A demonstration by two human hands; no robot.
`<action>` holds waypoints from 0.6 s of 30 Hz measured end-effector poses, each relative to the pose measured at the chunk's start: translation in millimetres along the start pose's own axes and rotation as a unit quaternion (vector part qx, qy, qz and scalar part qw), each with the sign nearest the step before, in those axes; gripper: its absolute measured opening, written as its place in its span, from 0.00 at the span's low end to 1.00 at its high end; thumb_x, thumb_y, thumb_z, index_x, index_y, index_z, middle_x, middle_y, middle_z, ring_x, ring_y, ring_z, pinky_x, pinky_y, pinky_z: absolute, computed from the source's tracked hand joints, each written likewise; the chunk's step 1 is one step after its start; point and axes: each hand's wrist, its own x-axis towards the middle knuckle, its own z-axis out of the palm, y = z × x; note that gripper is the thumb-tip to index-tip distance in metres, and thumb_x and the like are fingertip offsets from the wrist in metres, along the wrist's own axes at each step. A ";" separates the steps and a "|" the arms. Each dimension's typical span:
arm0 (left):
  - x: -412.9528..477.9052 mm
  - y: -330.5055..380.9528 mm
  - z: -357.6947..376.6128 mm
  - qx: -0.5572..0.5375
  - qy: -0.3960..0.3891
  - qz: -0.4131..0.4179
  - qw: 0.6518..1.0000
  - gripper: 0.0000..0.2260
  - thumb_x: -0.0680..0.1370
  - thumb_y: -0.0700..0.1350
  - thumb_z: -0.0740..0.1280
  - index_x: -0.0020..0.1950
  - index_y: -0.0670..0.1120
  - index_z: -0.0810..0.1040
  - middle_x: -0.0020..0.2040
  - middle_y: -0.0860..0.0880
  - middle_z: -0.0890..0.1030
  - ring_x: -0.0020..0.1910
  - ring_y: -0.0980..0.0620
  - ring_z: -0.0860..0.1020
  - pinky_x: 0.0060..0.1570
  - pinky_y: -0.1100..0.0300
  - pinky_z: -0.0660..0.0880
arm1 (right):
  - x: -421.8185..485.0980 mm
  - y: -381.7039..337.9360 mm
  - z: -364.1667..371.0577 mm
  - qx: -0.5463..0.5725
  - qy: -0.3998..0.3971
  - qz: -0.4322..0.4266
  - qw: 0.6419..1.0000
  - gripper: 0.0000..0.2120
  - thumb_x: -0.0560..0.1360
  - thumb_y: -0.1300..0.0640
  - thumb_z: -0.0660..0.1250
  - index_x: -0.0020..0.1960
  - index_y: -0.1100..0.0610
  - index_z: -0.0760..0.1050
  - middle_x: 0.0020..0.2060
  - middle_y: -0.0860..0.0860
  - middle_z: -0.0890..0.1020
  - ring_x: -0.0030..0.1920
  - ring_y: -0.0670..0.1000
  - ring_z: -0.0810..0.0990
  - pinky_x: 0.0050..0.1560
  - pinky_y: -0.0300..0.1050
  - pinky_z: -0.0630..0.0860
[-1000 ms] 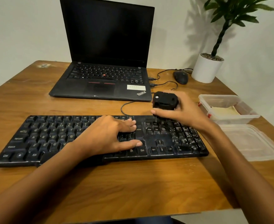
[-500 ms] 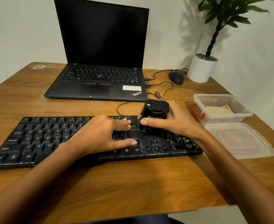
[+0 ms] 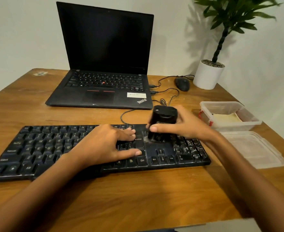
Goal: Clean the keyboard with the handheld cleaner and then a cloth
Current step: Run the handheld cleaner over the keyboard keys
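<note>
Cleaner: small black boxy plastic handheld cleaner (image 3: 163,120), upright, with its foot on the keys between the Enter column and the number pad.
Right hand: right hand (image 3: 188,127) is wrapped round the cleaner's body, thumb across the near face and fingers behind.
Left hand: left hand (image 3: 104,144) lies flat with fingers straight, pressing the keys just left of Enter and grasping nothing.
Keyboard: long black plastic wired keyboard (image 3: 46,148), flat on the brown wooden table (image 3: 138,198). Whitish dust (image 3: 191,148) shows on the number-pad keys.
Handling, cleaner: judged light and rigid, a one-hand job. The shell looks smooth, so a mid-body wrap suits it. Best kept level so the foot stays on the keycaps.
Handling, keyboard: stiff but probably light and apt to slide. A flat palm steadies it, since the keys give under pressure.
Cloth: pale folded piece (image 3: 226,117) in a clear plastic tub (image 3: 221,104) to the right, lid off. Probably the cloth, untouched. It looks soft and limp, best pinched at an edge.
</note>
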 end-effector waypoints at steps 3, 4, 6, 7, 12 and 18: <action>0.5 -1.2 0.6 -0.002 -0.005 0.002 1.000 0.34 0.67 0.73 0.54 0.60 0.50 0.77 0.61 0.57 0.75 0.58 0.69 0.69 0.61 0.66 0.69 | -10.0 11.3 -30.6 -0.014 0.013 0.049 0.999 0.27 0.60 0.38 0.74 0.47 0.58 0.76 0.40 0.51 0.83 0.43 0.48 0.82 0.43 0.38 0.77; 0.7 -1.5 0.7 -0.001 -0.005 0.001 1.000 0.35 0.67 0.73 0.54 0.60 0.50 0.77 0.61 0.58 0.75 0.58 0.69 0.69 0.61 0.65 0.70 | -9.0 9.7 -34.4 -0.023 0.021 0.047 0.998 0.27 0.60 0.38 0.74 0.46 0.58 0.76 0.40 0.51 0.83 0.43 0.49 0.81 0.42 0.39 0.76; 1.1 -1.6 0.7 -0.003 -0.003 0.003 1.000 0.34 0.67 0.73 0.54 0.60 0.50 0.77 0.61 0.58 0.75 0.58 0.70 0.68 0.60 0.66 0.69 | -5.6 2.8 -28.9 -0.018 0.000 0.021 1.000 0.24 0.62 0.40 0.73 0.46 0.58 0.76 0.41 0.53 0.83 0.43 0.49 0.82 0.44 0.43 0.77; 1.3 -2.1 1.1 -0.001 -0.001 0.006 1.000 0.34 0.67 0.72 0.54 0.60 0.51 0.77 0.61 0.58 0.75 0.57 0.70 0.68 0.60 0.67 0.69 | -3.5 0.2 -20.4 0.006 -0.014 0.012 1.000 0.19 0.64 0.44 0.73 0.45 0.57 0.76 0.40 0.53 0.82 0.43 0.45 0.82 0.44 0.40 0.77; 0.3 -2.0 2.1 0.011 0.003 0.009 1.000 0.34 0.68 0.72 0.54 0.60 0.50 0.78 0.61 0.58 0.75 0.56 0.70 0.68 0.59 0.66 0.70 | 18.4 -2.4 5.2 0.032 0.071 -0.005 0.997 0.07 0.70 0.56 0.71 0.42 0.52 0.72 0.38 0.47 0.78 0.35 0.34 0.77 0.37 0.28 0.73; 1.0 -0.3 0.5 0.014 -0.011 -0.001 1.000 0.34 0.68 0.72 0.53 0.60 0.51 0.78 0.62 0.57 0.75 0.56 0.63 0.76 0.56 0.63 0.74 | 17.8 -7.4 15.5 0.040 0.030 -0.030 0.998 0.11 0.69 0.54 0.73 0.47 0.58 0.76 0.39 0.51 0.80 0.37 0.41 0.79 0.37 0.30 0.73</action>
